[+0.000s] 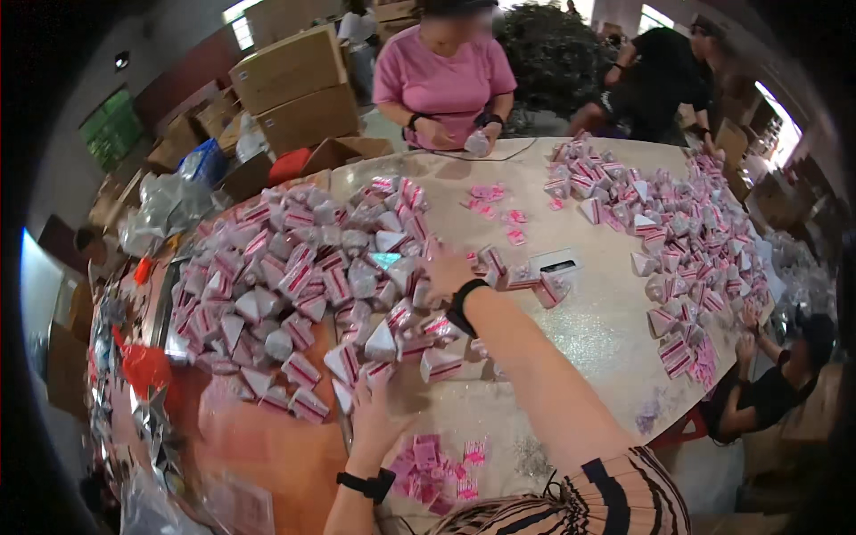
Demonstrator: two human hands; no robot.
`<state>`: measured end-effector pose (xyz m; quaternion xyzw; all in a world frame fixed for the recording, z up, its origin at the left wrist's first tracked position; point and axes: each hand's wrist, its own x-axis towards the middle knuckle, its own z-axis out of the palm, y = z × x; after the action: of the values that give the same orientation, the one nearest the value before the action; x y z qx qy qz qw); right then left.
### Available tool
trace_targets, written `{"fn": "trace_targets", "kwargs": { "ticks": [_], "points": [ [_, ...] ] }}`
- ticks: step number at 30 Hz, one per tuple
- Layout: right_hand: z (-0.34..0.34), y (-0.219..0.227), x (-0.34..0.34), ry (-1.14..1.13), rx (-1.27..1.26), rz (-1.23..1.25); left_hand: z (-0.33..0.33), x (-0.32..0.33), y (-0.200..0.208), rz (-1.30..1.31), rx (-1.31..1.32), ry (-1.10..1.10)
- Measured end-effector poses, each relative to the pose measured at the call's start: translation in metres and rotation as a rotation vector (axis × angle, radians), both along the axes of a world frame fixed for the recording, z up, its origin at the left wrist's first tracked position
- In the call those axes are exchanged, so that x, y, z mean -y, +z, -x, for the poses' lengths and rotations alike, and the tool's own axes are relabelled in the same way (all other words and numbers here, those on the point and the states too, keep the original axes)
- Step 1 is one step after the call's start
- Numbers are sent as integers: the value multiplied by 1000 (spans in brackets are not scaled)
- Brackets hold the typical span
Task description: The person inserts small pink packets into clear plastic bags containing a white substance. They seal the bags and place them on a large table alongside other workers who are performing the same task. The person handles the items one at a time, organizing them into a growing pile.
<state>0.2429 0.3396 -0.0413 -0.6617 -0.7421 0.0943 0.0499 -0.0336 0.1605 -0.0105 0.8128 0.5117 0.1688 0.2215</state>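
A big heap of small wedge-shaped pieces (pixel 299 281), white with pink stripes like cake slices and seemingly in clear wrapping, covers the left half of the table. My left hand (pixel 374 423) is at the heap's near edge, its fingers stretched toward a striped wedge (pixel 379 373) and touching or almost touching it. Further off, my right hand (pixel 446 275) reaches across to the heap's right side. Its fingers are smeared, so what they hold, if anything, is unclear. A few loose wedges (pixel 553 290) lie to the right of that hand. Both wrists wear black bands.
Pink packets (pixel 428 464) lie near me, with more pink pieces (pixel 486 192) further back. A dark object on a clear card (pixel 557 266) rests mid-table. A second heap (pixel 687 241) runs along the right. Co-workers stand at the far and right edges; cardboard boxes (pixel 294 80) are stacked behind.
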Motion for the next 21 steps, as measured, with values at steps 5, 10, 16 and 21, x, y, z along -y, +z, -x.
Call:
{"fn": "trace_targets", "kwargs": {
  "ticks": [5, 10, 16, 21],
  "points": [
    [2, 3, -49, -100, 161, 56, -36, -35, -6, -5, -212, -150],
    [-32, -23, -42, -94, 68, 319, -66, -57, -42, -35, -311, -307],
    [-84, -33, 31, -42, 128, 263, -84, -48, -61, -94, -359, -346],
    [-139, -7, 93, -114, 269, 310, -86, -41, -60, -139, -336, -305]
  ]
}}
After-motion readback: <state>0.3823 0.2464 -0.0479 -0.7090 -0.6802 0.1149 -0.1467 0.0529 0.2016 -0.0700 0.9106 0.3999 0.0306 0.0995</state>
